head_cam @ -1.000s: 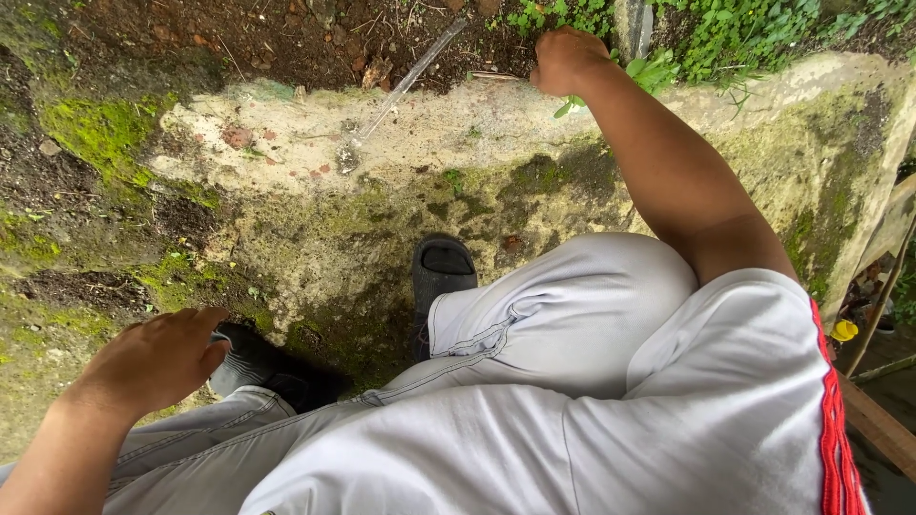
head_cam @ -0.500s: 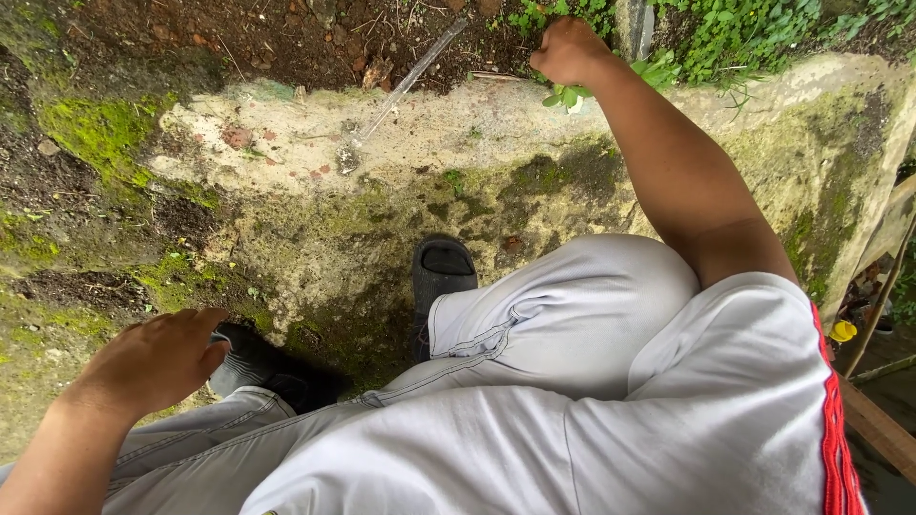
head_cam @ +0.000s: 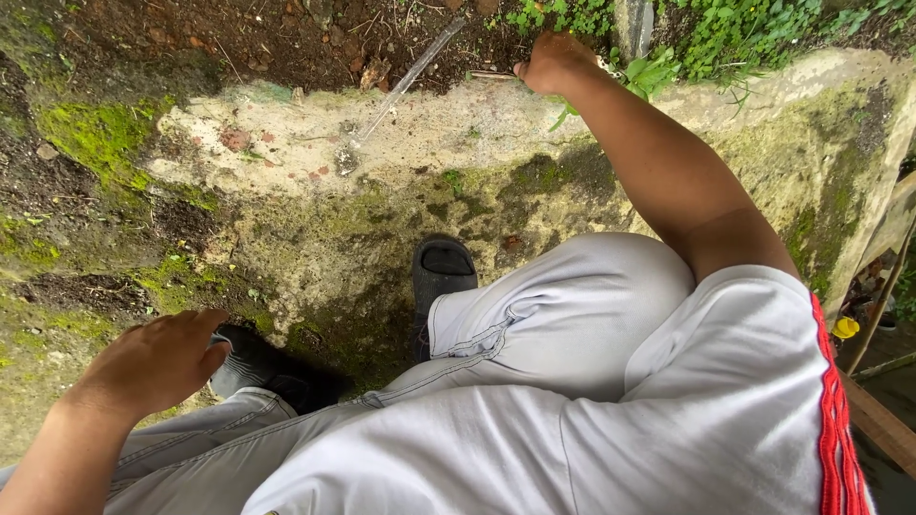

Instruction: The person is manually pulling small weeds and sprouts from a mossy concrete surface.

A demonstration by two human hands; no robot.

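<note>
At one o'clock, right hand (head_cam: 551,61) fingers clamp small green leafy weed (head_cam: 651,72): soft, light, best gripped low. Left hand (head_cam: 153,360) hovers, fingers loosely together.

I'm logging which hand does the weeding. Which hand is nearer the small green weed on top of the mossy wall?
Right. The right hand is closed on the weed atop the wall; the left hand hovers open far below, beside the knee.

Pale grey trousers (head_cam: 534,324) with double-stitched seams and pocket edge. White short-sleeved shirt (head_cam: 687,420), red braided stripe (head_cam: 835,420) down side at 4 o'clock. Black open-toe slides: one (head_cam: 441,272) at centre, other (head_cam: 267,372) at 8 o'clock. Forearms bare.
</note>
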